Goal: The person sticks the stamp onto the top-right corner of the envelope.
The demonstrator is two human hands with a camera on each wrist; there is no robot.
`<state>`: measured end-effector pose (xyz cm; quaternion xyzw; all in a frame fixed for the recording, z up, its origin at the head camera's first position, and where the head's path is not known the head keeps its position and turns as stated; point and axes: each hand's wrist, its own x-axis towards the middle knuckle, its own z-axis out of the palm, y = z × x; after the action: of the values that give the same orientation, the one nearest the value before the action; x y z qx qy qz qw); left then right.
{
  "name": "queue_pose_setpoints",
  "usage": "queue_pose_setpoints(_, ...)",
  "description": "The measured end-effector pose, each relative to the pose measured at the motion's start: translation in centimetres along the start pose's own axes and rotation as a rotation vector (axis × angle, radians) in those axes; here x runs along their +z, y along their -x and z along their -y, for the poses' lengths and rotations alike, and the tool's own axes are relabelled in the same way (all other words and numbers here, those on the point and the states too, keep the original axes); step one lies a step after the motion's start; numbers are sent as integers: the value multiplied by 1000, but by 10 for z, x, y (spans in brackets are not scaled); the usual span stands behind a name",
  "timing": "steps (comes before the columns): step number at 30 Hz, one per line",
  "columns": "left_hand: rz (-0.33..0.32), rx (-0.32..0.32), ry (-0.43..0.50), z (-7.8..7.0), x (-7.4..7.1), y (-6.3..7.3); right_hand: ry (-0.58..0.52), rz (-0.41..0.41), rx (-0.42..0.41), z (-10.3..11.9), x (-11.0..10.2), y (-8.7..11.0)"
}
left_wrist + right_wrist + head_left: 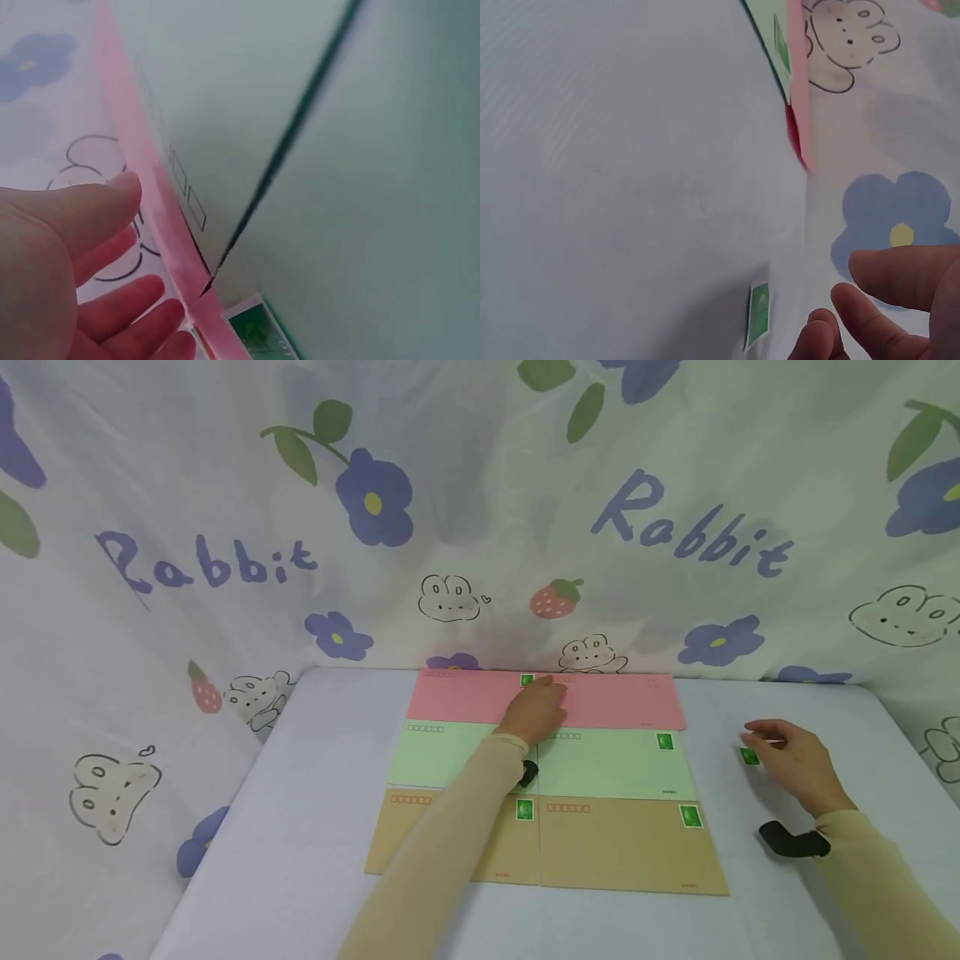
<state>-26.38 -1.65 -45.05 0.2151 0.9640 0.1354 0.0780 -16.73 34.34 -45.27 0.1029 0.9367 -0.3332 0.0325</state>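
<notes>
In the head view my left hand (534,708) reaches over the pink envelopes (615,702) at the back. Its fingertips are beside a small green stamp (527,680) at the corner of the left pink envelope. The thumb and fingers (131,307) stand apart, with nothing between them. My right hand (798,767) is to the right of the envelopes, fingers loosely bent. Close by its fingertips, another green stamp (750,757) shows over the white table; in the right wrist view this stamp (758,315) sits apart from the fingers.
Below the pink row come light green envelopes (607,768) and brown envelopes (630,852), laid edge to edge. Stamps mark the right green envelope (665,742) and both brown ones. A printed curtain (480,527) hangs behind the white table (300,827). Black straps (793,841) circle the wrists.
</notes>
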Motion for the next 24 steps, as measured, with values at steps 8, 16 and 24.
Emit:
queue_pose_setpoints(8, 8, 4, -49, -1, 3, -4, 27, 25, 6, -11, -1, 1)
queue_pose_setpoints(16, -3, 23, -85, -5, 5, -4, 46, 54, -15, -18, -3, 2)
queue_pose_setpoints(24, 2, -1, -96, -10, 4, -2, 71, 83, -44, -22, -6, 3)
